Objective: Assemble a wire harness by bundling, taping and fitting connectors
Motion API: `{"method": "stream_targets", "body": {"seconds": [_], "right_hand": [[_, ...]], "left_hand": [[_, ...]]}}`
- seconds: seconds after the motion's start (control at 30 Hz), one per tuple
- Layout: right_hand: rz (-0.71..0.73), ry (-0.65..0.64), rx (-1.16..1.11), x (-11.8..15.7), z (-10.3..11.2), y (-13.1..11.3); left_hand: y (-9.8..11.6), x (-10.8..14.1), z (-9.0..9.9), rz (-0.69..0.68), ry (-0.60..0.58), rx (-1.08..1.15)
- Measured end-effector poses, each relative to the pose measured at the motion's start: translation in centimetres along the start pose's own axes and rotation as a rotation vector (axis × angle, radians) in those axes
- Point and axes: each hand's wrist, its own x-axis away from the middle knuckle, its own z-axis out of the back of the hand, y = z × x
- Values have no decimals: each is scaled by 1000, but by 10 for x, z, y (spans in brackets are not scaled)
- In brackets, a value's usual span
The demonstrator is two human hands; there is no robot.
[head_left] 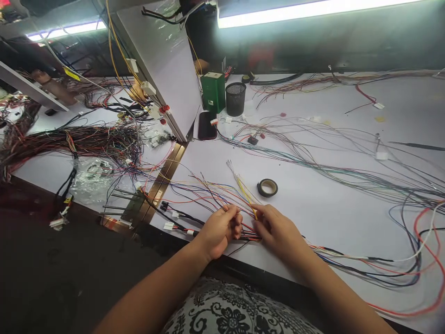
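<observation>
Both hands were over the table [225,162] near its front edge, just apart, wires in between. The left hand [222,227] was curled up, thumb against the fingers, clamped on a few thin wires [217,200] — exact count hidden by the grip. The right hand [280,227] had thumb and fingers together on the yellow wires [245,192], whose loose upper part slanted up and left, away from the hand. Under and between the 2 hands ran the bundle [248,234], red, black and orange, lying along the front edge.

Left of the left hand: a black connector [164,205] and a white connector [169,226] on wire ends, near the metal strip [163,181]. The tape roll [267,187] lay flat just beyond the right hand, not touched.

Farther back, the phone [207,126] lay flat, with the green box [213,93] and mesh cup [235,99] upright behind it, side by side. Teal wires [313,163] stretched from there to the right side. A red cable [443,278] looped at far right. Past the strip — a big wire heap [86,141] and a clear bag [92,178].
</observation>
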Motion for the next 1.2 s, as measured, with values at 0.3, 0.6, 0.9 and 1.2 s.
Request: {"method": "stream_targets", "body": {"seconds": [0.3, 0.6, 0.9, 1.2], "right_hand": [[107, 24, 146, 0, -8, -2], [127, 14, 219, 3, -10, 1], [149, 33, 220, 5, -14, 7], [173, 28, 251, 5, -13, 6]], "left_hand": [[22, 8, 3, -350, 2, 169], [61, 9, 44, -646, 220, -51], [70, 21, 60, -610, 205, -56], [83, 29, 60, -671, 220, 189]]}}
